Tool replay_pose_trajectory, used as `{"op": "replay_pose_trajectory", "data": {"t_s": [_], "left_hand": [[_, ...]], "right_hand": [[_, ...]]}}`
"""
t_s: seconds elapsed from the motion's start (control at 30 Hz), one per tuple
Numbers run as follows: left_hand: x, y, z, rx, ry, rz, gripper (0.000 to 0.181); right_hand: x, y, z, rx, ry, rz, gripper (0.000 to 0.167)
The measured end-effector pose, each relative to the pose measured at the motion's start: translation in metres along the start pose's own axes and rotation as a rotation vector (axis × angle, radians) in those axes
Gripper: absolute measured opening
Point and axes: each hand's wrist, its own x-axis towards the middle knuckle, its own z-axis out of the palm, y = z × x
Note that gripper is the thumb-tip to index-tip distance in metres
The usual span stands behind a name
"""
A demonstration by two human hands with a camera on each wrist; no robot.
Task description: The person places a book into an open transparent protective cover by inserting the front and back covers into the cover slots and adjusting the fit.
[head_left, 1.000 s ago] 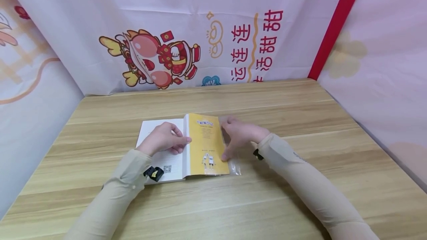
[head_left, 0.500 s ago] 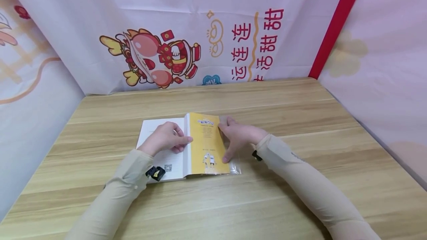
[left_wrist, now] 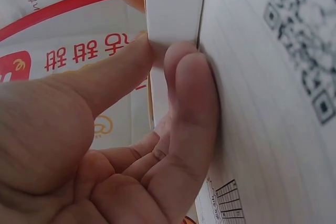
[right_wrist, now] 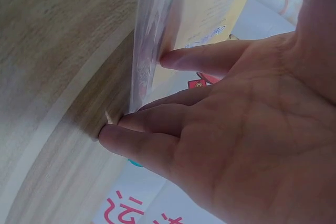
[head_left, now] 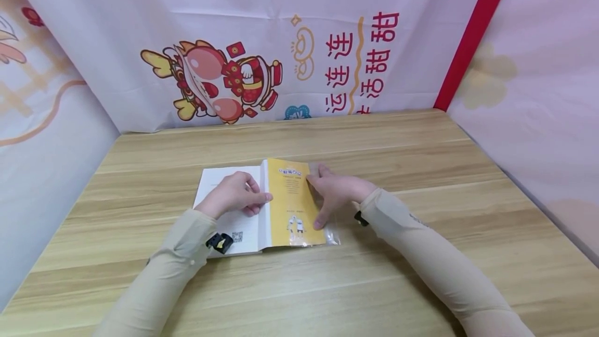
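Observation:
An open book (head_left: 236, 246) lies on the table, its white page with a QR code on the left. A yellow printed flap (head_left: 292, 196) lies to the right, past a narrow white strip (left_wrist: 176, 9). My left hand (head_left: 236, 194) bends over the page; its thumb and curled fingertips hold the strip's edge. Clear plastic film (head_left: 331, 235) sticks out along the flap's right side. There my right hand (head_left: 339, 189) rests with fairly straight, spread fingers. In the right wrist view its thumb touches the film-covered flap, while other fingertips meet the table.
A wood-grain table (head_left: 299, 295) extends around the book on every side. Behind it hangs a white printed cloth (head_left: 262, 30) with a red cartoon figure. Another pale cloth (head_left: 538, 92) closes off the right side, and a similar one stands at the left.
The book and my left hand have shifted very slightly to the right. My right hand's fingertips have slid a little inward against the flap's right edge. Both holds look nearly the same.

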Motion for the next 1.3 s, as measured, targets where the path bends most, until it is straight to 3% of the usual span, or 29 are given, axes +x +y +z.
{"op": "replay_pose_trajectory", "data": {"t_s": [0.3, 0.63, 1.1, 1.2, 1.3], "left_hand": [[0.000, 0.000, 0.003, -0.002, 0.016, 0.017, 0.038], [0.000, 0.003, 0.004, 0.016, 0.033, -0.005, 0.040], [-0.001, 0.010, 0.014, 0.108, 0.110, -0.001, 0.038], [-0.002, 0.010, 0.011, 0.128, 0.090, 0.016, 0.037], [-0.003, 0.008, 0.004, 0.117, 0.030, 0.039, 0.038]], "right_hand": [[0.000, 0.000, 0.000, -0.003, -0.003, -0.005, 0.129], [0.001, 0.001, 0.000, -0.018, -0.005, -0.008, 0.131], [-0.001, 0.002, -0.001, -0.053, -0.007, -0.019, 0.130], [-0.002, 0.001, -0.001, -0.054, -0.017, -0.021, 0.129], [-0.002, 0.001, -0.001, -0.040, -0.027, -0.023, 0.128]]}}
